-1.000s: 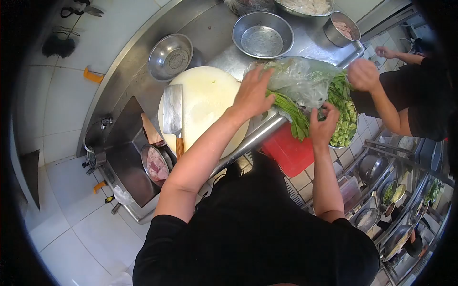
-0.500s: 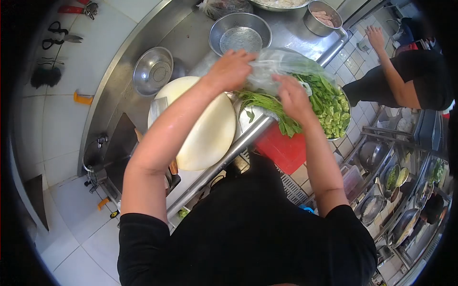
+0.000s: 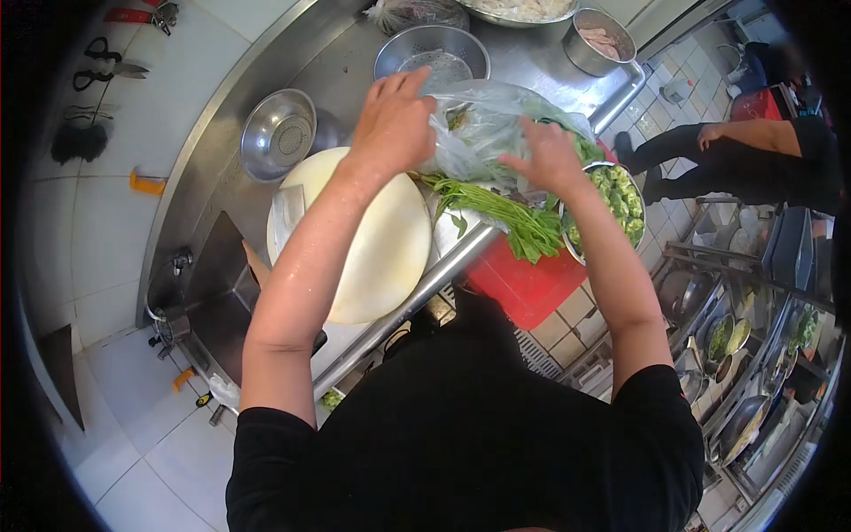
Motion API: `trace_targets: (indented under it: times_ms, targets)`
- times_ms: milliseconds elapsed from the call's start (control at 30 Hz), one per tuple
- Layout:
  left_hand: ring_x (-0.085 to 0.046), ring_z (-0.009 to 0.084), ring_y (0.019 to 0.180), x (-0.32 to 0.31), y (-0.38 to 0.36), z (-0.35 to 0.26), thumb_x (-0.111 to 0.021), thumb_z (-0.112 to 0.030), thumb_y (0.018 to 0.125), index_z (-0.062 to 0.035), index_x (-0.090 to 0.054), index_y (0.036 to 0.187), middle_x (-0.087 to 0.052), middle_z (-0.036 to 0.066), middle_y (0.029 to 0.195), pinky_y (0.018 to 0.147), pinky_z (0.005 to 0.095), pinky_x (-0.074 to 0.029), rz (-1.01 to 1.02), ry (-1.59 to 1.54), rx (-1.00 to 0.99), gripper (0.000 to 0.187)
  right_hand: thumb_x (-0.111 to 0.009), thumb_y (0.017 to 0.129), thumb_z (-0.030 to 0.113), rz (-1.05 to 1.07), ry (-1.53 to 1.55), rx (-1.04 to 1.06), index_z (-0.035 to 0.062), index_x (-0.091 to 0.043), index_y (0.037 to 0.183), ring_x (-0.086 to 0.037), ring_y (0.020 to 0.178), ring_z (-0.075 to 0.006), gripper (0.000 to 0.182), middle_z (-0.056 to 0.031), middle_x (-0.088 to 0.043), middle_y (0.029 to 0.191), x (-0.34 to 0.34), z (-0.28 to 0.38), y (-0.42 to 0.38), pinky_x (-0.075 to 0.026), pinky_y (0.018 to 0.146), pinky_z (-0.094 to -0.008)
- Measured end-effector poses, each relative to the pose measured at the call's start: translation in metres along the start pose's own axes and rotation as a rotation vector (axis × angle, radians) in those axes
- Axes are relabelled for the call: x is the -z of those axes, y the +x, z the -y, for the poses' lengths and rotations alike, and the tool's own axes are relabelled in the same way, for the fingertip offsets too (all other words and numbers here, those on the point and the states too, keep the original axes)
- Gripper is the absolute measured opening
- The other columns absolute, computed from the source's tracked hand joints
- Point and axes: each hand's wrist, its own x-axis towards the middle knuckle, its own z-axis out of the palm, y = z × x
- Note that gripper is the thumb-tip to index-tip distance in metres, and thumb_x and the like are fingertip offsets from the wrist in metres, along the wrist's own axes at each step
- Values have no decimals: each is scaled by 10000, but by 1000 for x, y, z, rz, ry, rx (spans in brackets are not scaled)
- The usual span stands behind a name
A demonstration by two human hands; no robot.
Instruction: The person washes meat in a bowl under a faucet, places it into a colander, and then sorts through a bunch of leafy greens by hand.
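Note:
A clear plastic bag (image 3: 483, 120) with greens inside lies bunched between my hands. My left hand (image 3: 394, 124) is closed on the bag's left edge, its fingers partly hidden. On the bag's right part, my right hand (image 3: 550, 160) touches the film with thumb and forefinger apart. Long-stemmed leafy greens (image 3: 501, 208) lie just below the bag, over the counter edge. A bowl of chopped green vegetables (image 3: 616, 204) is beside my right wrist. Under my left forearm are a round cutting board (image 3: 381, 257) and a cleaver (image 3: 286, 213).
Behind the bag stand a perforated metal bowl (image 3: 432, 51) and a pot of meat pieces (image 3: 600, 44). A smaller metal bowl (image 3: 279, 135) sits left. Below the counter is a red lid-like panel (image 3: 532, 279). Another person (image 3: 753, 160) stands at right, near shelves with pans.
The bag has come off the chopped vegetables toward the left and bunched up, uncovering their bowl. My left hand has shifted left. The other person has lowered an arm.

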Motion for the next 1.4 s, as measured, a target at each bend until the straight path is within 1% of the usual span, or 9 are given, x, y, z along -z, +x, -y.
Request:
trace_targets:
  times_ms: [133, 267, 333, 567, 633, 800, 900, 1000, 1400]
  targets:
    - [-509, 326, 1189, -1, -8, -46, -547, -52, 754, -24, -657, 1024, -563, 145, 1264, 1041, 458, -372, -220, -395, -169, 292, -701, 745, 243, -3, 69, 170, 88, -674, 991, -550, 991, -295, 292, -107, -626, 1057, -13, 20, -18, -407, 811, -444]
    - [-584, 349, 1053, -55, -22, -81, -551, -77, 795, -30, -633, 1049, -629, 157, 1125, 997, 472, -392, 27, -844, -106, 271, -678, 726, 185, 41, 282, 295, 104, -695, 905, -539, 1046, -290, 197, -101, -629, 1040, -24, 46, -49, -416, 866, -441]
    - [-585, 351, 1033, -79, -22, -62, -553, -91, 803, -40, -635, 1048, -634, 162, 1103, 962, 478, -401, 177, -652, -14, 264, -647, 737, 165, 365, 372, 359, 82, -699, 924, -571, 1032, -315, 210, -119, -643, 1026, -4, 47, -47, -438, 892, -426]
    - [-575, 329, 968, -68, -38, -29, -598, -163, 750, -63, -700, 847, -625, 167, 938, 899, 437, -410, 529, -321, -145, 173, -527, 816, 67, 58, 571, -58, 22, -656, 1037, -584, 1029, -352, 260, -169, -643, 1043, -6, -3, 20, -452, 911, -426]
    - [-573, 325, 962, -71, -40, -31, -611, -170, 723, -59, -696, 798, -615, 165, 922, 907, 429, -405, 579, -287, -155, 159, -480, 820, 26, 137, 355, 245, 27, -607, 1149, -567, 1065, -367, 353, -202, -617, 1088, -23, -10, 36, -437, 954, -428]
    - [-572, 324, 963, -65, -36, -37, -633, -176, 670, -50, -684, 757, -600, 175, 940, 920, 404, -400, 626, -213, -139, 161, -494, 823, 3, -36, 239, 347, 43, -545, 1242, -537, 1108, -384, 424, -225, -583, 1170, -3, -19, 92, -416, 994, -429]
    - [-574, 340, 970, -59, -26, -42, -631, -196, 692, -42, -674, 753, -595, 176, 944, 891, 408, -430, 555, -312, -29, 171, -559, 831, 62, 271, 286, 51, 50, -550, 1231, -549, 1094, -372, 400, -226, -589, 1148, 25, -4, 96, -435, 966, -434]
    - [-577, 357, 954, -63, -14, -50, -614, -191, 734, -42, -668, 753, -583, 178, 959, 865, 423, -459, 407, -504, 188, 160, -596, 836, 132, 531, 40, 116, 86, -517, 1269, -547, 1099, -372, 443, -204, -592, 1144, -3, -16, 95, -453, 934, -443]
    - [-661, 383, 844, -165, 40, -55, -675, -178, 781, -15, -716, 846, -680, 228, 866, 775, 439, -520, 254, -403, 670, 181, -645, 769, 95, 28, 34, 135, 76, -652, 990, -547, 1059, -329, 222, -140, -583, 1119, -27, -29, 47, -452, 881, -437]
